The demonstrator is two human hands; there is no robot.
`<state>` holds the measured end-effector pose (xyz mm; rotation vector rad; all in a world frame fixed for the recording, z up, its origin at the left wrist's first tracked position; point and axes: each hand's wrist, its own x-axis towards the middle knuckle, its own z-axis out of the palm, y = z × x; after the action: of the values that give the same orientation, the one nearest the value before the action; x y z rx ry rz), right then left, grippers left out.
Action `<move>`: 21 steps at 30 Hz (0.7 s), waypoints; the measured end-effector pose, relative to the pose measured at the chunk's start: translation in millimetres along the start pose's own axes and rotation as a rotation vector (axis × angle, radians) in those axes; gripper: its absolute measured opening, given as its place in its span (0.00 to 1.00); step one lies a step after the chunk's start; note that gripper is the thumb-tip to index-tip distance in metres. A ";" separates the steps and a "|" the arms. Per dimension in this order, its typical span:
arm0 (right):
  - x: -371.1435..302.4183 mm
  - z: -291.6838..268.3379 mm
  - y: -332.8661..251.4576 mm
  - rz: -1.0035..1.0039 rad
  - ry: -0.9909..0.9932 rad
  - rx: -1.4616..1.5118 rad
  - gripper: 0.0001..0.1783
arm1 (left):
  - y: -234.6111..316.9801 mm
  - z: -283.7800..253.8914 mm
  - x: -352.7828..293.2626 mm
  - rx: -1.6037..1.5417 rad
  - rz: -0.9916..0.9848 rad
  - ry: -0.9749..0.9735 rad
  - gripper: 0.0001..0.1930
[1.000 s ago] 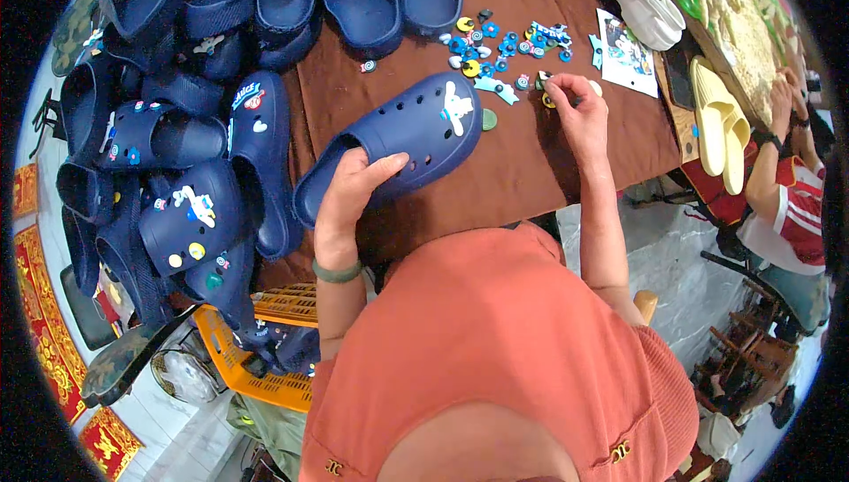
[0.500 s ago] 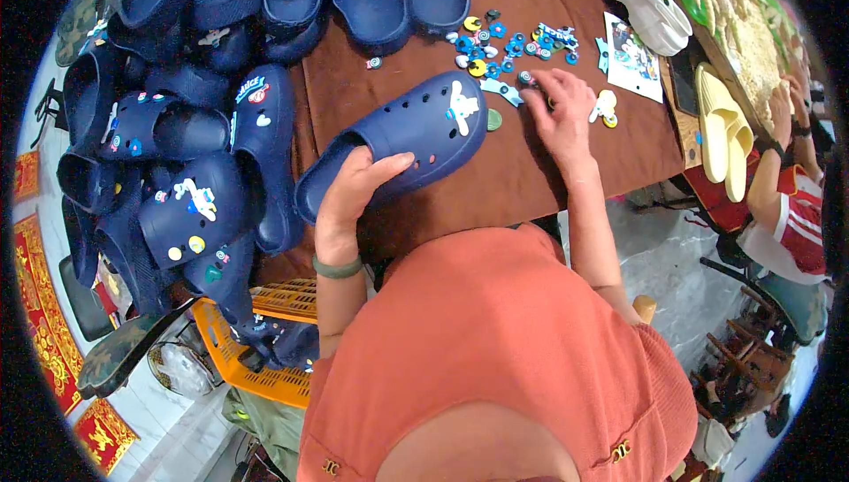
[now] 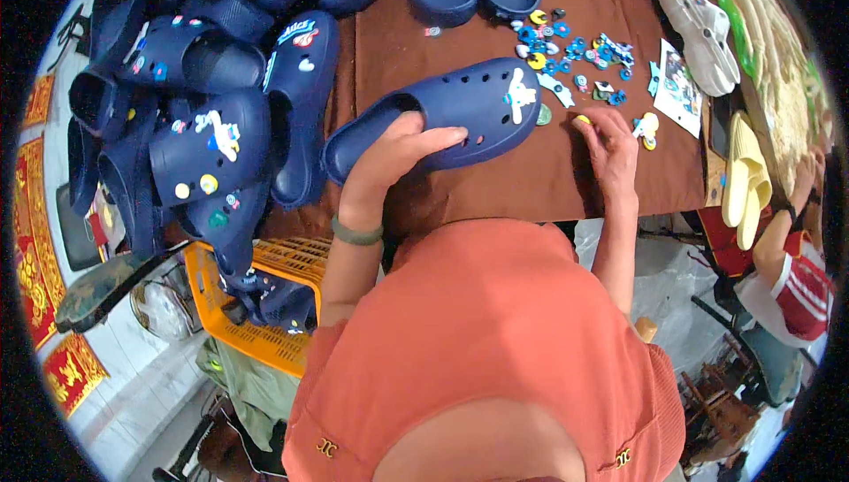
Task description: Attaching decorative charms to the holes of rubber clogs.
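While I have the left hand (image 3: 389,159) clasping the navy clog (image 3: 464,102) over the desk (image 3: 504,195), thumb on its upper, other fingers hidden, I see the right hand (image 3: 610,150) right of the clog's toe, fingers pinched narrow on a small yellow charm (image 3: 582,119).

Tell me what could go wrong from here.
1. The yellow charm is tiny and held only in the fingers of the right hand, so it might slip and fall.
2. The loose charms lie close past the toe of the clog that the left hand holds; swinging it could scatter them.
3. The heaped clogs overlap one another above the orange crate, so one might slide down.
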<state>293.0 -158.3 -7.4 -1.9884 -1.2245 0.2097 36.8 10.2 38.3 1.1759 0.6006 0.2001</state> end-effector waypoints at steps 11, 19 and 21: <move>-2.9 34.8 -65.1 -0.175 -0.076 0.335 0.10 | -6.4 -3.6 -0.1 0.020 0.079 -0.015 0.18; -3.3 56.0 -66.9 -0.472 0.105 0.113 0.14 | 0.3 -2.0 -3.2 0.084 0.070 0.008 0.19; -6.8 59.7 -63.9 -0.554 0.103 0.102 0.16 | -1.9 -2.8 -2.5 0.075 0.065 0.012 0.19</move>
<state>215.4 -117.3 -6.2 -1.4851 -1.6042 -0.1039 32.9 10.5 36.6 1.2686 0.5853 0.2416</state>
